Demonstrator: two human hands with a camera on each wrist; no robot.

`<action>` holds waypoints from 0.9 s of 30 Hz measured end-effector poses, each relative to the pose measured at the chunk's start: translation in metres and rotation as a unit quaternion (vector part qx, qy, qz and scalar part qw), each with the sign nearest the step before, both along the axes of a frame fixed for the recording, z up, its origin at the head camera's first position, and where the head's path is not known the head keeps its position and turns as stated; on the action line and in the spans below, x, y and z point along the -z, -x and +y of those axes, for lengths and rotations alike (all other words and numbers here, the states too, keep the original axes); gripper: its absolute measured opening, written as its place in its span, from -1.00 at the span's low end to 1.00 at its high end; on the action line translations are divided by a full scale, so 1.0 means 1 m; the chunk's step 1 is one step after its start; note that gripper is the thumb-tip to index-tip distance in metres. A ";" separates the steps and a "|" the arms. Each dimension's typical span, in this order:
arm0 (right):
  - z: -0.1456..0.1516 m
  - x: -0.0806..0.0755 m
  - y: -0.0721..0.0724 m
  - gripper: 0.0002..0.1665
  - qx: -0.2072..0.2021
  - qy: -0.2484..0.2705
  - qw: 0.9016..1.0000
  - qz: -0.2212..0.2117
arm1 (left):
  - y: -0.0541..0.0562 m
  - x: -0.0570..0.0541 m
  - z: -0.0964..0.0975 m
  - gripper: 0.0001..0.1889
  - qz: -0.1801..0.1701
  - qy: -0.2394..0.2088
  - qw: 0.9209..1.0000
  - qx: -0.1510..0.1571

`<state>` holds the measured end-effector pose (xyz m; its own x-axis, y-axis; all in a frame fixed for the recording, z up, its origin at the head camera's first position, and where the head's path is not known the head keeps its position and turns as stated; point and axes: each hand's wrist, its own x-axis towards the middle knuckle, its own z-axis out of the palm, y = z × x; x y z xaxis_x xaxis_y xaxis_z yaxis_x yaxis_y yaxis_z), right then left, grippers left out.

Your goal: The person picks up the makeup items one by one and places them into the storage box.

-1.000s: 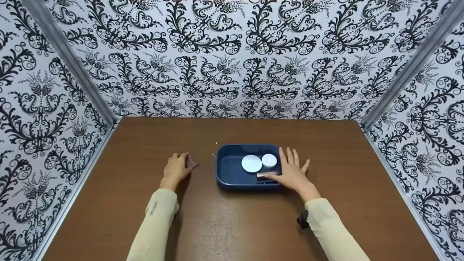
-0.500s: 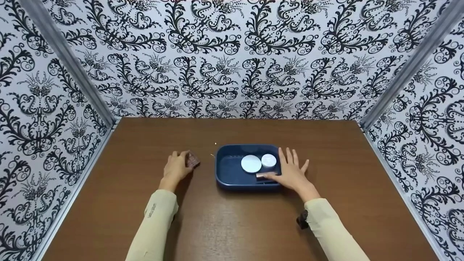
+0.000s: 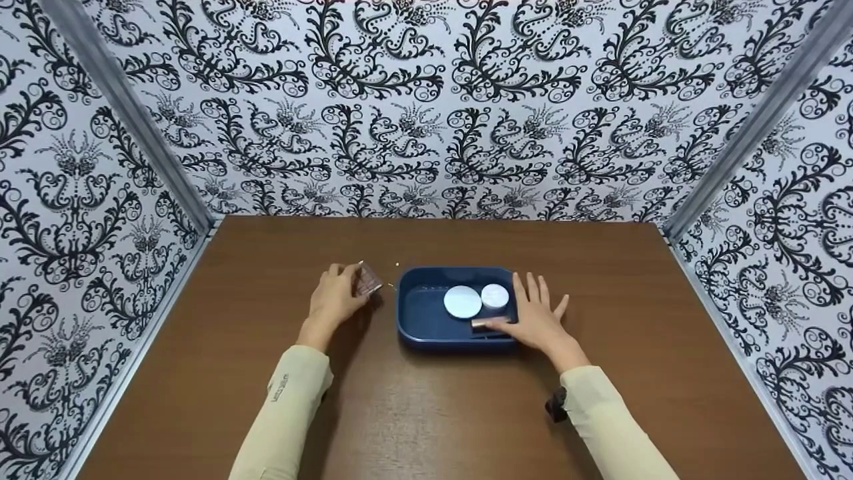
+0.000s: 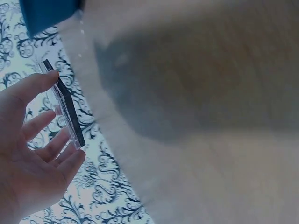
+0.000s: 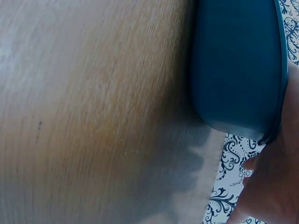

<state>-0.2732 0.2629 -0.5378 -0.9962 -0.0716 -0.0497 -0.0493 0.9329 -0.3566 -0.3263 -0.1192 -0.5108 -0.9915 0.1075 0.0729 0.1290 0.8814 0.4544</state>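
Note:
My left hand (image 3: 333,297) pinches a small flat makeup palette (image 3: 368,280) with a clear cover, tilted and raised over the table left of a blue tray (image 3: 433,344). In the left wrist view, the palette (image 4: 70,108) shows edge-on between thumb and fingertips of the left hand (image 4: 28,172). Over the tray's right rim lies my right hand (image 3: 538,323), fingers spread and straight, thumb reaching inside above a shiny pinkish tube (image 3: 481,325). The right wrist view has the tray's outer wall (image 5: 233,65) beside the right hand (image 5: 266,186), whose fingers are mostly hidden.
Inside the tray sit a larger white round container (image 3: 462,302) and a smaller white round one (image 3: 494,296). A thin dark item lies by the front wall, partly hidden. Patterned walls (image 3: 426,133) enclose the brown table (image 3: 406,413) at the back and sides.
My left hand has lifted the palette and carried it a little right and away from me, nearer the tray. The right hand and the tray stay where they were.

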 end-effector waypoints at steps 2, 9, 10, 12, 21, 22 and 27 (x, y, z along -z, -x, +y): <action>0.000 0.000 0.001 0.43 0.002 -0.003 1.000 0.000 | 0.001 -0.002 0.004 -0.30 0.011 -0.003 1.000 0.005; 0.000 0.000 0.001 0.43 0.004 -0.005 1.000 0.001 | -0.001 -0.014 0.018 -0.30 0.022 -0.006 0.999 0.026; -0.001 -0.001 0.001 0.43 0.004 -0.004 1.000 0.000 | -0.002 -0.016 0.020 -0.30 0.022 -0.007 0.999 0.027; -0.001 -0.001 0.000 0.43 0.003 -0.002 1.000 -0.002 | -0.003 -0.019 0.024 -0.31 0.024 -0.008 0.999 0.031; -0.002 -0.003 0.000 0.47 0.005 0.000 1.000 -0.004 | -0.008 -0.030 0.045 -0.32 0.035 -0.003 0.998 0.055; -0.002 -0.003 0.000 0.49 0.006 0.000 1.000 -0.003 | -0.009 -0.030 0.047 -0.32 0.036 -0.002 0.998 0.058; -0.003 -0.003 -0.001 0.51 0.009 0.003 1.000 0.000 | -0.014 -0.033 0.059 -0.33 0.038 0.007 0.996 0.078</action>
<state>-0.2726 0.2602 -0.5347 -0.9973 -0.0543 -0.0497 -0.0326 0.9312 -0.3631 -0.3124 -0.0604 -0.4779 -0.9544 0.2609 0.1452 0.2983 0.8545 0.4252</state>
